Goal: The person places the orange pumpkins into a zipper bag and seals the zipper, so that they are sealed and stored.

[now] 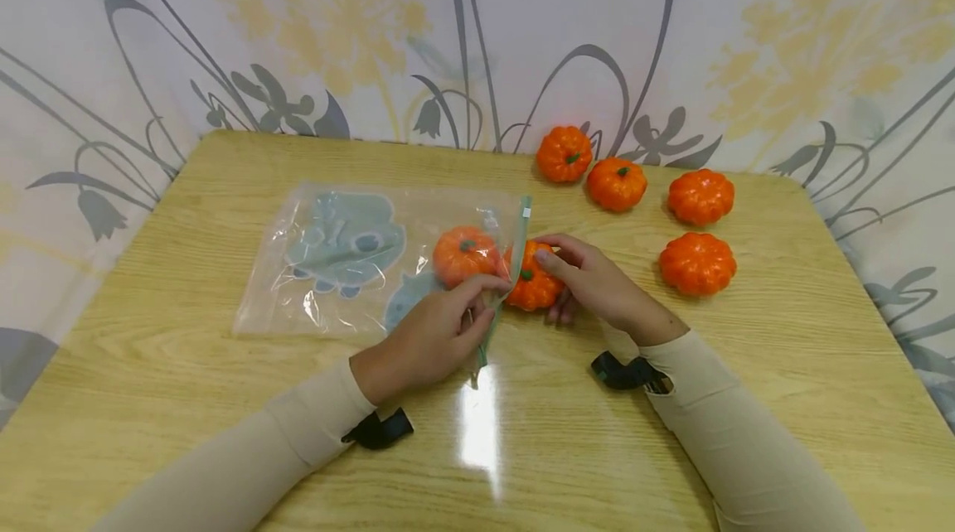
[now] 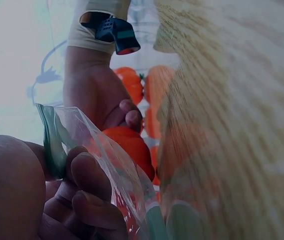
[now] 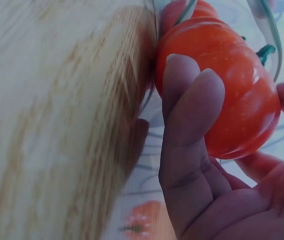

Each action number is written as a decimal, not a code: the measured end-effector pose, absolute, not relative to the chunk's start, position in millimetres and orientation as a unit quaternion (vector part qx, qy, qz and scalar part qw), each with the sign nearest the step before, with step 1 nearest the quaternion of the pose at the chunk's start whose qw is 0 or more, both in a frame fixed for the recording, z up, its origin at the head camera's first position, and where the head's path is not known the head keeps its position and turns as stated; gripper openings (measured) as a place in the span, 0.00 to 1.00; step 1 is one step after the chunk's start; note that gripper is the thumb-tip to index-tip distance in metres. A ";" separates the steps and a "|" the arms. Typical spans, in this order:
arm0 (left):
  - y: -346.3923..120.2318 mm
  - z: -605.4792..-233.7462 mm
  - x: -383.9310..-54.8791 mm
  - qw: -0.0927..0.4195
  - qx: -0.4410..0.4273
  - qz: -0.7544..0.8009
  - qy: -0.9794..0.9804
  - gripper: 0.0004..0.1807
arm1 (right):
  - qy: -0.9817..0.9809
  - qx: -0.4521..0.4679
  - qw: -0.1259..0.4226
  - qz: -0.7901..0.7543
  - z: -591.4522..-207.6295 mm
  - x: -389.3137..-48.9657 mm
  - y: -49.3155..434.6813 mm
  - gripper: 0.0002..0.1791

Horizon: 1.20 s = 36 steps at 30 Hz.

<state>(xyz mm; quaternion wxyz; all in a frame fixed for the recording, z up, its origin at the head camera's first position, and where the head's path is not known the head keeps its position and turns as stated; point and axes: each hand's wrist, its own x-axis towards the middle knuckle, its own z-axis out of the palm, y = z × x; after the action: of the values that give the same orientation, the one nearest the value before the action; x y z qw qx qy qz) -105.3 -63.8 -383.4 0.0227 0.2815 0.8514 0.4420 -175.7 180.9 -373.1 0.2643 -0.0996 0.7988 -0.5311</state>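
Note:
A clear zip bag [image 1: 343, 267] with blue animal prints lies flat on the table, its green-edged mouth facing right. One small orange pumpkin [image 1: 464, 254] is inside it, near the opening. My left hand [image 1: 436, 333] pinches the near edge of the bag's mouth between thumb and fingers, as the left wrist view also shows. With my right hand [image 1: 597, 283] I grip a second pumpkin [image 3: 221, 90] from its right side, its green stem upward. That pumpkin sits at the mouth, its left part behind the bag's film.
Two pumpkins stand at the back, one [image 1: 564, 154] beside another [image 1: 617, 184]. Two more, one [image 1: 701, 196] behind the other [image 1: 697, 264], stand at the right. The wooden table [image 1: 298, 466] ends at a floral curtain [image 1: 477, 35] behind.

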 end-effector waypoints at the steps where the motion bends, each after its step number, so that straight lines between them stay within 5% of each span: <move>1: -63.7 -383.4 -105.2 0.025 0.281 0.442 0.851 0.18 | 0.797 -0.099 0.267 -0.533 -373.1 -175.7 181.1 0.28; 36: -62.7 -384.2 -106.6 0.036 0.287 0.426 0.857 0.18 | 0.702 -0.089 0.287 -0.646 -372.8 -172.8 177.1 0.31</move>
<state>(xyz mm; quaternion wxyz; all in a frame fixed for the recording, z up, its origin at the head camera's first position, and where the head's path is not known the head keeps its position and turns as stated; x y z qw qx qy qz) -106.6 -62.7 -384.2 0.0359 0.2875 0.8570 0.4261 -172.8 177.1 -372.8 0.2869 -0.0889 0.7017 -0.6461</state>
